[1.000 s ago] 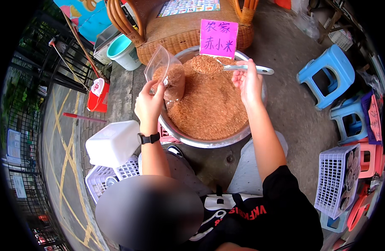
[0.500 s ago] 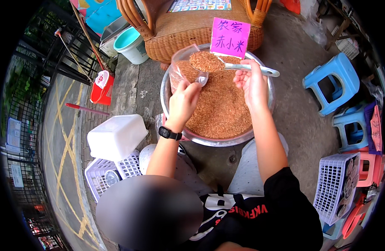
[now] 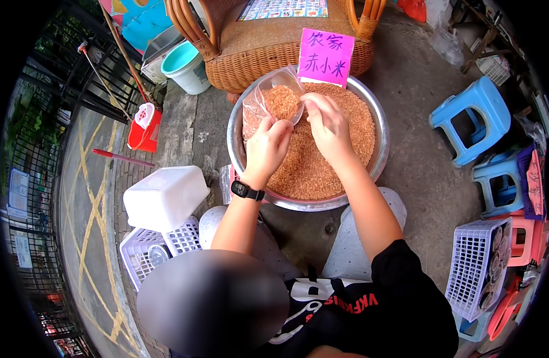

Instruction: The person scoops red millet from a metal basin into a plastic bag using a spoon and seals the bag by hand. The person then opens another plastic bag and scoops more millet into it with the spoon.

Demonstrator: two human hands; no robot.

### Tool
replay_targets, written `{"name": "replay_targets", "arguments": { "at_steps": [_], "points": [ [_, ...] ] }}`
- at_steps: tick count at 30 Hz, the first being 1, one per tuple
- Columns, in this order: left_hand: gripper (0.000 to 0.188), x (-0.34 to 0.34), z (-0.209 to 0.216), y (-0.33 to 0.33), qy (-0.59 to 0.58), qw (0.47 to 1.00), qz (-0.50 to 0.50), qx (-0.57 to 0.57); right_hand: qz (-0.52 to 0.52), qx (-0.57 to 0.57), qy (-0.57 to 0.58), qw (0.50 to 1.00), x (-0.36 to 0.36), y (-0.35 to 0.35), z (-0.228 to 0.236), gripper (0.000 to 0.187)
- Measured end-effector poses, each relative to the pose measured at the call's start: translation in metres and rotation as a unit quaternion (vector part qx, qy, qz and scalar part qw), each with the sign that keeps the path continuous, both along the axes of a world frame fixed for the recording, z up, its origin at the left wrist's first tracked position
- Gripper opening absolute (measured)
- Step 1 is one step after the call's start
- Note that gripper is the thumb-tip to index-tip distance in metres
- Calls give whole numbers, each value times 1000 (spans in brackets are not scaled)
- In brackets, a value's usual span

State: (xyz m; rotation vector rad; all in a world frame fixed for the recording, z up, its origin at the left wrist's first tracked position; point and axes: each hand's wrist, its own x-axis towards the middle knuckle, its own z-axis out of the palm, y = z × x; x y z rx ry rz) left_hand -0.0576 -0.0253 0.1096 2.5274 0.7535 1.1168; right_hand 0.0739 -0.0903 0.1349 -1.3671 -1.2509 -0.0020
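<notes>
A wide metal basin [image 3: 381,146] full of reddish-brown grain [image 3: 310,167] stands before my knees. My left hand [image 3: 266,147], a black watch on its wrist, pinches the edge of a clear plastic bag [image 3: 290,76] over the basin's left side. Grain shows through the bag's wall. My right hand [image 3: 329,124] is closed around the spoon's handle, which its fingers mostly hide. The spoon's heaped load of grain [image 3: 281,102] lies within the bag's mouth, close to my left fingers. A pink handwritten sign [image 3: 326,58] stands at the basin's far rim.
Beyond the basin is a wicker chair [image 3: 280,59]. A white bucket [image 3: 188,74] and a red bucket [image 3: 145,134] stand far left. Nearer are a white plastic tub [image 3: 167,200] and a lilac basket [image 3: 137,250]. Blue stools [image 3: 474,116] and another basket [image 3: 468,268] line the right.
My right hand has moved left and slightly down, bringing the loaded spoon from above the basin into the bag's mouth. My left hand keeps hold of the bag, whose mouth has tilted toward the spoon.
</notes>
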Motion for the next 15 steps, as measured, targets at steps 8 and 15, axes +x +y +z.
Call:
{"name": "replay_targets", "arguments": {
  "at_steps": [8, 15],
  "points": [
    [7, -2, 2, 5, -45, 998, 9, -36, 36, 56, 46, 997, 10, -8, 8, 23],
    [10, -4, 5, 15, -161, 975, 18, -149, -7, 101, 448, 888, 46, -20, 17, 30]
  ]
}}
